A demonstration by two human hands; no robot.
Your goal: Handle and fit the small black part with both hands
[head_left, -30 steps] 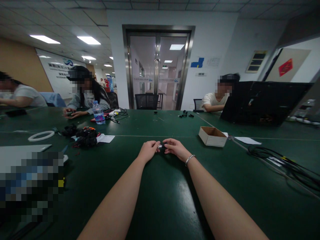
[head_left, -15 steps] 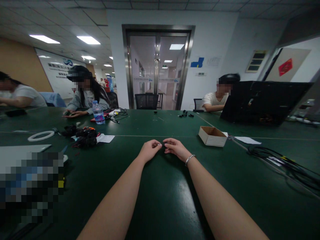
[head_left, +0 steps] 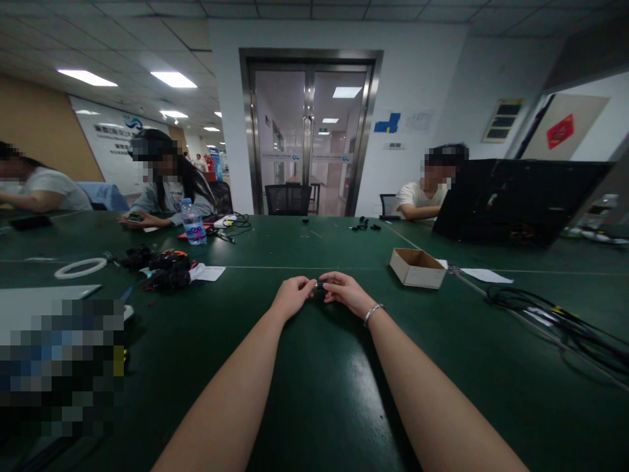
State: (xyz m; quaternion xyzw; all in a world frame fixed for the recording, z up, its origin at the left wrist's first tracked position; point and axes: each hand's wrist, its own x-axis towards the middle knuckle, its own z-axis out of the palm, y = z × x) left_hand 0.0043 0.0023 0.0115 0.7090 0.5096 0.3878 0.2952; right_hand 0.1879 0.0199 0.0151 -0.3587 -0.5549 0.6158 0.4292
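Observation:
Just above the green table (head_left: 314,367), my left hand (head_left: 293,296) and my right hand (head_left: 346,294) meet fingertip to fingertip. Between them is a small dark piece (head_left: 319,286) with a light, shiny end toward the left. My right thumb and fingers pinch its dark part. The left thumb and forefinger close on the light end. It is too small to name, and fingers cover much of it. A bracelet circles my right wrist.
An open cardboard box (head_left: 419,269) stands to the right, with black cables (head_left: 555,321) beyond it. Leftward are a dark bundle (head_left: 170,267), a white ring (head_left: 81,267) and a water bottle (head_left: 193,223). Several small black pieces (head_left: 363,224) lie farther back. Other people sit across the table.
My left fingertips have shifted slightly on the piece, and more of its shiny end shows. The hands stay in place. Across the table, a person's hands have moved a little.

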